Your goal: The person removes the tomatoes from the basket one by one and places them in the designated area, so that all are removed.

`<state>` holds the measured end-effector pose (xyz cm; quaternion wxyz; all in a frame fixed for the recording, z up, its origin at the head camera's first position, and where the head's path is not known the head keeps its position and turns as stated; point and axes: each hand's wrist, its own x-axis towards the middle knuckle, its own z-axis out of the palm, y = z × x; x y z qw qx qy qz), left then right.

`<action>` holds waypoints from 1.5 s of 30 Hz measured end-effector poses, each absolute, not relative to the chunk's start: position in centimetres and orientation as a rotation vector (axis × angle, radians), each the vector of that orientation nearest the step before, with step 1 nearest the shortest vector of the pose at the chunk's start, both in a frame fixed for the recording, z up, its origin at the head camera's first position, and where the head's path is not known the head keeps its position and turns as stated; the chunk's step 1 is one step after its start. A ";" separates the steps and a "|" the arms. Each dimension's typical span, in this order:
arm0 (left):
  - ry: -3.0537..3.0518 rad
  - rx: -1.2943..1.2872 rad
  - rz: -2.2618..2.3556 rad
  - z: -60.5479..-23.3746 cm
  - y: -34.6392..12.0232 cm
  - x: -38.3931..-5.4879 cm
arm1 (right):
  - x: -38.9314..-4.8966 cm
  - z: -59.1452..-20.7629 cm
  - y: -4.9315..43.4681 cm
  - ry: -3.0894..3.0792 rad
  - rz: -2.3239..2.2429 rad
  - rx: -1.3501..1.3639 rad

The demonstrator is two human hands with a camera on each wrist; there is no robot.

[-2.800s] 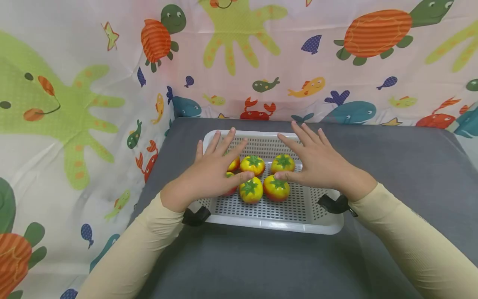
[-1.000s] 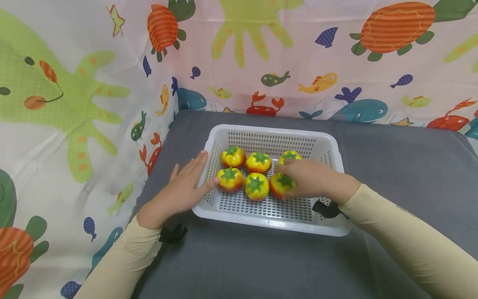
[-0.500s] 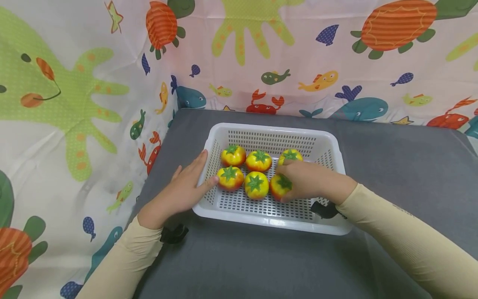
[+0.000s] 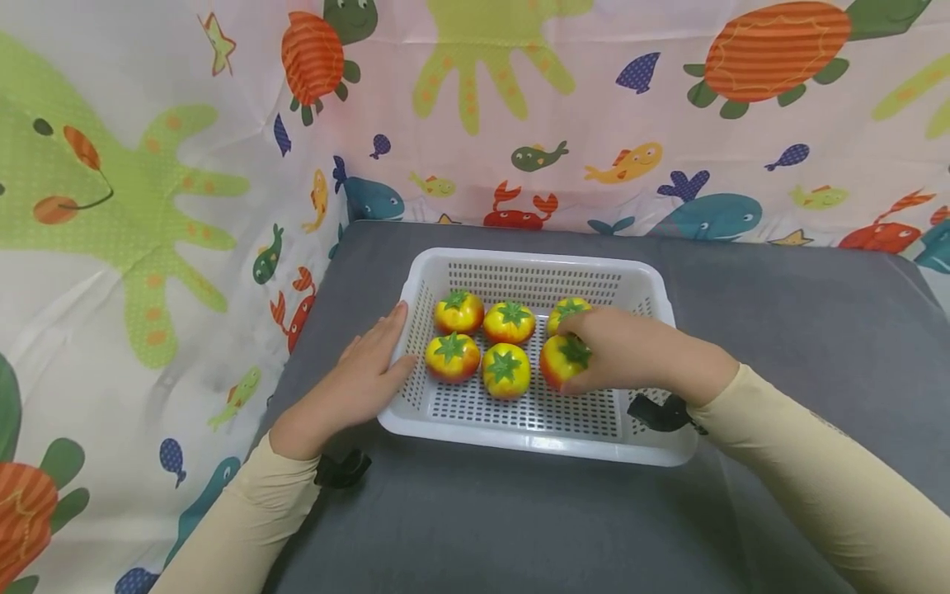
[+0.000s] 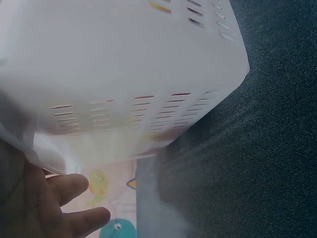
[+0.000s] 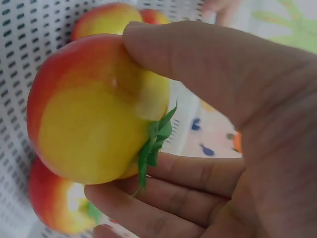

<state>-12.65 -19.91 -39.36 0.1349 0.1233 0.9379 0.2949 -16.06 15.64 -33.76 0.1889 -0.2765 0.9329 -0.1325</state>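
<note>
A white perforated plastic basket [image 4: 519, 441] holds several shiny yellow-and-red tomatoes with green star-shaped leaf tops, set in two rows. My right hand [image 4: 631, 351] grips the front right tomato [image 4: 558, 363] between thumb and fingers; in the right wrist view this tomato [image 6: 94, 114] fills the palm side, its leaves turned toward the hand. Just behind it, partly hidden by the fingers, sits the back right tomato [image 4: 567, 311]. At the basket's left rim lies my left hand [image 4: 356, 384], fingers straight along the edge. From the left wrist, the basket's outer wall [image 5: 124, 59] shows close up.
The front middle tomato [image 4: 506, 371], front left tomato [image 4: 453, 357], back middle tomato [image 4: 509, 322] and back left tomato [image 4: 458, 312] sit in the basket. Underneath is a dark grey tabletop [image 4: 519, 528]. A sea-animal curtain [image 4: 475, 148] borders the back and left.
Both hands were spread over the basket at first. My left hand went to the left rim; the right came down onto the front right tomato, which now looks slightly raised.
</note>
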 end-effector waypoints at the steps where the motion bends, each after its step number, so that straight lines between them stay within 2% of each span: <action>1: 2.718 0.356 0.856 -39.4 -19.9 -12.6 | -16.0 -33.4 15.9 2.627 -0.379 -0.773; 13: 2.738 0.364 0.831 -39.4 -19.8 -12.7 | -16.1 -29.2 19.8 2.745 -0.428 -0.685; 23: 2.743 0.339 0.823 -39.3 -19.7 -12.7 | -16.3 -28.4 23.5 2.860 -0.445 -0.545; 37: 2.743 0.330 0.810 -39.3 -19.5 -12.8 | -17.0 -29.6 29.3 2.896 -0.503 -0.377; 45: 2.749 0.332 0.823 -39.2 -19.3 -12.7 | -18.7 -32.6 31.7 2.875 -0.518 -0.298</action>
